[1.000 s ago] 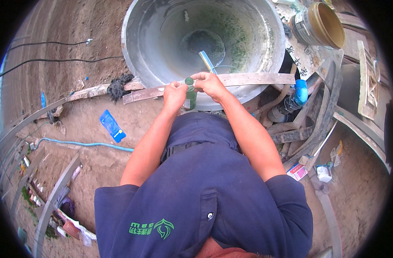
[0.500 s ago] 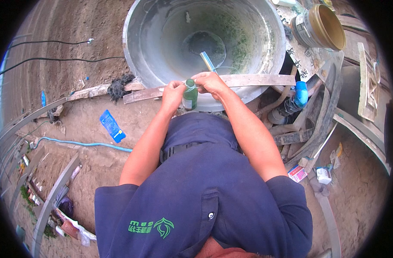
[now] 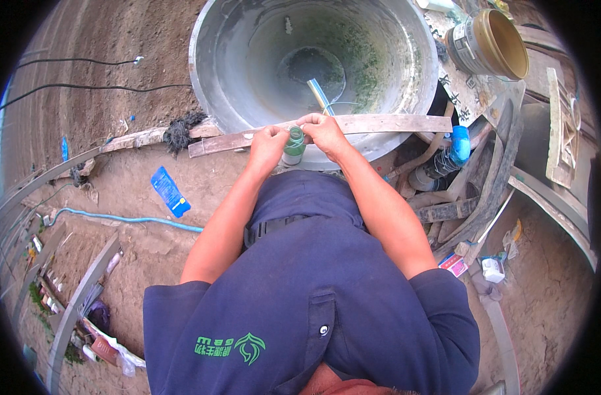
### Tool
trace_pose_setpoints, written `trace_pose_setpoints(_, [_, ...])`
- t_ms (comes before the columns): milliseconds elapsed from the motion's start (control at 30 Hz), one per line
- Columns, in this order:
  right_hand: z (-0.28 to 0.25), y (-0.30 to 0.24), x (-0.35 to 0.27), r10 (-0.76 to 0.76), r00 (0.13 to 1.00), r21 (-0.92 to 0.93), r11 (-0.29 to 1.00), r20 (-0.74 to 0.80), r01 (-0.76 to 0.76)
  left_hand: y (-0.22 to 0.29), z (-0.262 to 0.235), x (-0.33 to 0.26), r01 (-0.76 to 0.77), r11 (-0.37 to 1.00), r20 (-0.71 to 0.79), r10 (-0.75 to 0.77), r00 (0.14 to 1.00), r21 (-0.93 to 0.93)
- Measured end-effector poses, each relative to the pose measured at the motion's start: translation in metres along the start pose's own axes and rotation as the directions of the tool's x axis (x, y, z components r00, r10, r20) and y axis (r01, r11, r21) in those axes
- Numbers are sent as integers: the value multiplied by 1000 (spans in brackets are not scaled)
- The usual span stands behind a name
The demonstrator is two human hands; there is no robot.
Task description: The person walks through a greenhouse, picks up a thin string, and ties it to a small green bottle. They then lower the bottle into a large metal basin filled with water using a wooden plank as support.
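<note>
A small green bottle (image 3: 294,147) with a pale label is between my hands, its mouth uncovered and facing up. On its left side, my left hand (image 3: 268,146) has its fingers closed against the neck. My right hand (image 3: 324,135) grips from the other side, fingers bent and pinched by the bottle's rim; whether they also hold some small piece is too small to see. Behind the hands, a wooden plank (image 3: 392,123) lies across the near side of a big grey basin (image 3: 215,99). A striped blue-and-white packet or tube (image 3: 320,96) sticks up beyond the plank.
A brown-lipped bucket (image 3: 471,46) lies tilted at the far right. Blue pipe elbow (image 3: 459,145) and dark hoses are right of the basin. On the soil at left lie a blue packet (image 3: 170,191) and a light-blue hose (image 3: 129,221). Litter (image 3: 103,349) gathers at lower left.
The bottle has tipped slightly, and its mouth sits a little lower and nearer to me. My right hand has shifted slightly with it; both hands remain at its neck.
</note>
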State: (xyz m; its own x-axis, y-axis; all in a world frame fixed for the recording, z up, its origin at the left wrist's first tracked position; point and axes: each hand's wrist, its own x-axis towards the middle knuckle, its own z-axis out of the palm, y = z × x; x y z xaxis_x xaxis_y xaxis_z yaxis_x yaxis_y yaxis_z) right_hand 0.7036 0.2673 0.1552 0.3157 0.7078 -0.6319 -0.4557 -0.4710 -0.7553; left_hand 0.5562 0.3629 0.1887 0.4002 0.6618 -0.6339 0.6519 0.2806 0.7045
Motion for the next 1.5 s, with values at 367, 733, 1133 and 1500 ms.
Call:
trace_pose_setpoints(367, [1, 6, -4, -12, 1000, 92, 996, -18, 13, 0, 0, -5, -18, 1000, -4, 18, 1000, 16])
trace_pose_setpoints(733, [-3, -2, 3, 164, 985, 135, 976, 48, -169, 0, -1, -6, -20, 995, -20, 22, 1000, 98])
trace_pose_setpoints(1133, [-5, -4, -8, 17, 1000, -231, 973, -2, -17, -10, -4, -5, -75, 985, -13, 78, 997, 158])
trace_pose_setpoints(1500, [-39, 5, -21, -133, 962, -498, 833, 239, 239, -19, -20, 5, -49, 995, 148, 35, 988, 91])
